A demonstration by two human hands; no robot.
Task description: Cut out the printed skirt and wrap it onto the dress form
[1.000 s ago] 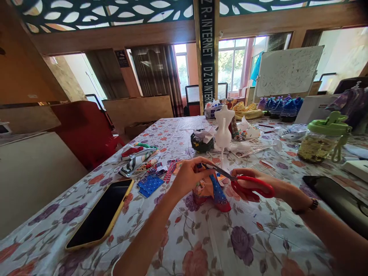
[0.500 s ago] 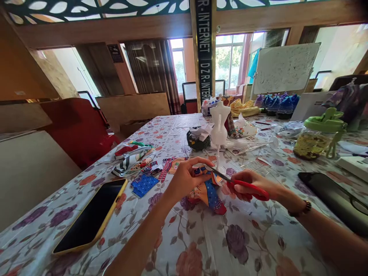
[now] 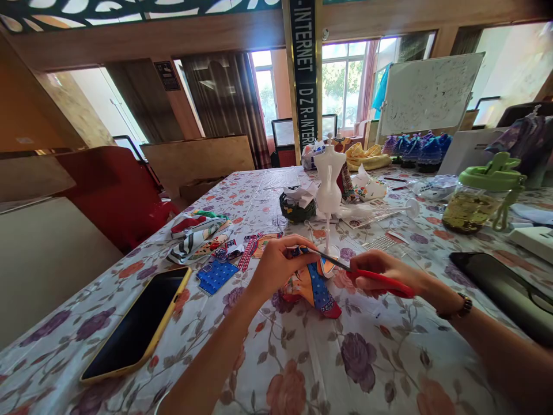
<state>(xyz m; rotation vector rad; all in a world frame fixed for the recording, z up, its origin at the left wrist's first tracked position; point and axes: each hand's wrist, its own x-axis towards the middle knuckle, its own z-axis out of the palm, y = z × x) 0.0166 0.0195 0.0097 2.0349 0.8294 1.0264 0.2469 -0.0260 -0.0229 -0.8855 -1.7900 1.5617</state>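
My left hand pinches a patterned cloth of blue, red and orange, which hangs below the fingers toward the table. In my right hand are red-handled scissors; their blades point left and reach the cloth's upper edge beside my left fingertips. Whether the blades are parted is hard to tell. Just behind the cloth stands a small white mannequin on a thin stem. A blue dotted cloth piece and a red-bordered patterned piece lie left of my left hand.
A yellow-cased phone lies at the left, near striped fabric scraps. Behind sits a dark green basket with white scraps. At the right are a green-lidded jar and a black case.
My right hand and the scissors have shifted slightly right. My left hand still pinches the cloth in nearly the same place. The camera view has moved a little.
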